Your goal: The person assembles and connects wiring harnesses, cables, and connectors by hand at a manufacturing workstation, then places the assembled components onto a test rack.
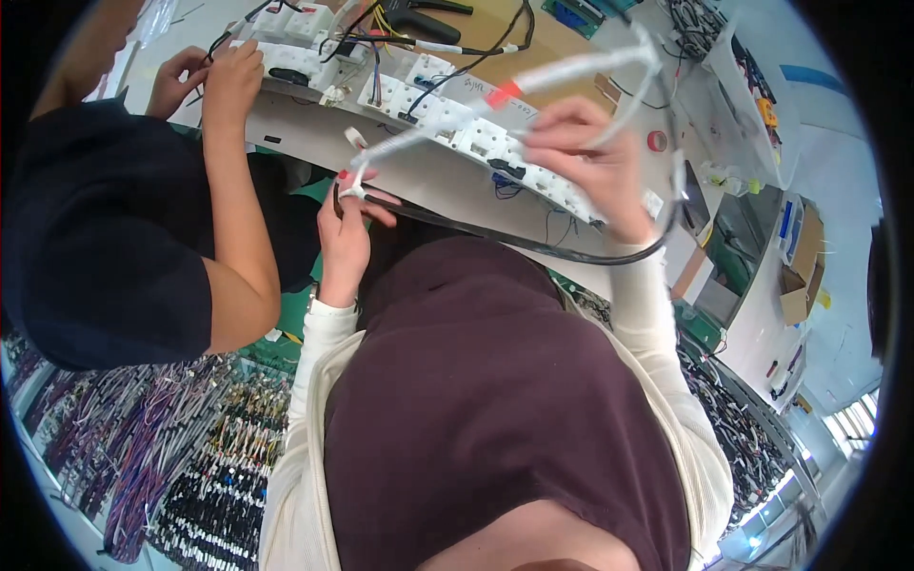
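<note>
My left hand (pixel 348 238) is closed around one end of a cable, where a black cable (pixel 495 234) and a white connector piece (pixel 355 139) come together at the fingers. From there the black part bows out to the right and curls up past my right wrist. A whitish length with a red band (pixel 503 93), smeared by motion, stretches from my left hand to the upper right and bends back down. My right hand (pixel 590 157) is raised over the bench, its fingers pinched on the whitish strand; the exact grip is blurred.
White socket strips (pixel 481 140) run along the bench (pixel 286 122). On the left, a co-worker's hands (pixel 233 81) handle wires. A black-handled tool (pixel 424 21) lies at the back, red tape (pixel 657 141) to the right. Cable bundles (pixel 143 428) hang behind; a cardboard box (pixel 804 271) sits far right.
</note>
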### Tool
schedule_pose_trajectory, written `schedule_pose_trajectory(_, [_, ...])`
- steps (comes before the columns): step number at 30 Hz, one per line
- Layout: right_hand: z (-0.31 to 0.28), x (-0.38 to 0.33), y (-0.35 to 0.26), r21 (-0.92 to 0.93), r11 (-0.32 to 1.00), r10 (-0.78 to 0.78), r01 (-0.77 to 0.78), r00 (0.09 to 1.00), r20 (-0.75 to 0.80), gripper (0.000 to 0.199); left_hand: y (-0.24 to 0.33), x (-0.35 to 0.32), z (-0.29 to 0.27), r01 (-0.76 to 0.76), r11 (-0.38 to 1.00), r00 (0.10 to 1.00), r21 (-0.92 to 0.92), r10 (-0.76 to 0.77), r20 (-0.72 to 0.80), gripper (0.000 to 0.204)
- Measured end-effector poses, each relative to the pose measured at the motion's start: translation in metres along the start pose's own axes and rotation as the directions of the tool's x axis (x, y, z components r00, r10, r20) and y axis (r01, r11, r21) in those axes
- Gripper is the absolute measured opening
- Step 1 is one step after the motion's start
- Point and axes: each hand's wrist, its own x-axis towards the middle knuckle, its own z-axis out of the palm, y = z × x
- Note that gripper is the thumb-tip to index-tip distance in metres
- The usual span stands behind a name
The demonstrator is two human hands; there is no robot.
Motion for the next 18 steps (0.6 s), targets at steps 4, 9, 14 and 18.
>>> schedule_pose_trajectory(4, [0.062,-0.019,0.081,-0.208,0.978,-0.036,-0.024,0.96,-0.279,0.02,-0.003,0.014,0.008,-0.421,0.772,0.9,0.477,0.423,0.11,0.037])
schedule_pose_trajectory(9, [0.078,-0.033,0.09,-0.46,0.867,-0.317,0.192,0.925,-0.211,0.03,0.015,0.02,0.034,-0.589,0.571,0.792,0.572,0.55,0.266,0.027])
schedule_pose_trajectory(14, [0.084,-0.037,0.092,-0.565,0.803,-0.377,0.189,0.896,-0.236,0.028,0.005,0.027,0.044,-0.601,0.771,0.785,0.21,0.519,0.339,0.001])
schedule_pose_trajectory(18, [0.083,-0.03,0.085,-0.561,0.809,-0.394,0.179,0.872,-0.29,0.022,-0.01,0.041,0.051,-0.655,0.688,0.755,0.311,0.591,0.283,0.025])
